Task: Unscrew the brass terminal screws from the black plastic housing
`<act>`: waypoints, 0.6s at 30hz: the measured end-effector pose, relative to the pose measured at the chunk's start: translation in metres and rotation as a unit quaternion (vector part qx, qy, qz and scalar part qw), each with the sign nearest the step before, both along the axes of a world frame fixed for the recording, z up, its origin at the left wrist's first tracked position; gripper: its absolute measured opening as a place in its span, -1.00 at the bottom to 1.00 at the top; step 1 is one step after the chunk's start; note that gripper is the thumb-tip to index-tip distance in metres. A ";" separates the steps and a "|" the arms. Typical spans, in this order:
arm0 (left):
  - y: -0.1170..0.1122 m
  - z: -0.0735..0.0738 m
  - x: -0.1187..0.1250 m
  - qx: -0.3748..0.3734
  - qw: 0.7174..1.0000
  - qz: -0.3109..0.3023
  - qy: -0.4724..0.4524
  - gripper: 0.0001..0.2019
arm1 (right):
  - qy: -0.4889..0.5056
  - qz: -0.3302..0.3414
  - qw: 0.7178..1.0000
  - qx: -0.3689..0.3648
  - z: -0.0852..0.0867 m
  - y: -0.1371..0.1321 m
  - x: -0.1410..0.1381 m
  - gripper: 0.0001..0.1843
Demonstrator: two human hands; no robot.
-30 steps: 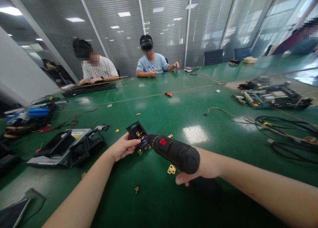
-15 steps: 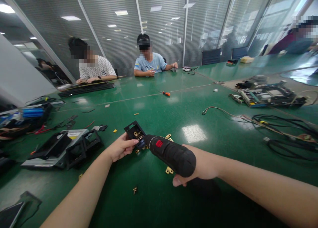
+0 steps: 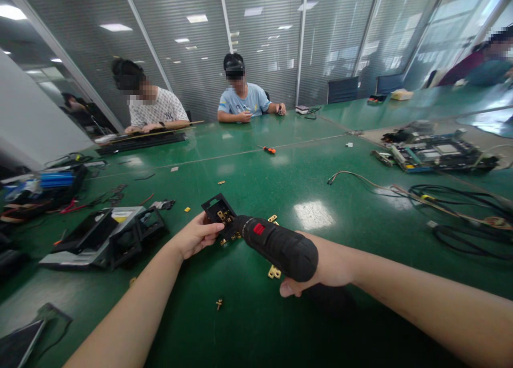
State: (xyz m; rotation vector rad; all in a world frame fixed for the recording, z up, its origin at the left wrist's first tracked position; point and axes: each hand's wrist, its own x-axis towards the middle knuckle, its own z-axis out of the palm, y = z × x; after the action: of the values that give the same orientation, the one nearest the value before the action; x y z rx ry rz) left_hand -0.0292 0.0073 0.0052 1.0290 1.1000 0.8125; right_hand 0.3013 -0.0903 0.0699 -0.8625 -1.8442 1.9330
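- Left hand (image 3: 195, 237) pinches the black plastic housing (image 3: 218, 213), thumb on its near edge, holding it on the green table (image 3: 256, 181).
- Right hand (image 3: 320, 269) wrapped around the black electric screwdriver (image 3: 276, 245), nose on the housing.
- Brass clips (image 3: 274, 272) loose beside them.
- Grey drive chassis (image 3: 104, 237) to the left.

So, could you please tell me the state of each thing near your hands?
left hand, gripping the black housing
right hand, closed round the electric screwdriver
black housing, open side up
electric screwdriver, nose at the black housing
brass piece, loose on the table
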 end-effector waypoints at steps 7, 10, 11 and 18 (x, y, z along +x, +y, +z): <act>-0.001 0.001 0.001 -0.005 1.000 0.009 0.004 -0.42 | 0.007 0.005 1.000 -0.001 -0.001 0.001 0.000 0.04; -0.001 0.001 0.001 -0.006 1.000 0.011 0.010 -0.43 | 0.012 0.002 1.000 -0.018 -0.002 0.001 0.000 0.01; -0.001 0.001 0.001 -0.006 1.000 0.013 0.012 -0.43 | 0.012 0.001 1.000 -0.023 -0.002 0.001 0.000 -0.01; -0.004 0.005 0.005 -0.003 1.000 0.015 0.010 -0.44 | 0.001 -0.006 1.000 -0.026 0.000 0.001 -0.001 0.04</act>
State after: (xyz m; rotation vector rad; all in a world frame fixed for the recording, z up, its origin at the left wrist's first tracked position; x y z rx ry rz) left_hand -0.0240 0.0037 0.0102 1.0195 1.1363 0.8240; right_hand 0.3004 -0.0894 0.0704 -0.8852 -1.7919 1.9812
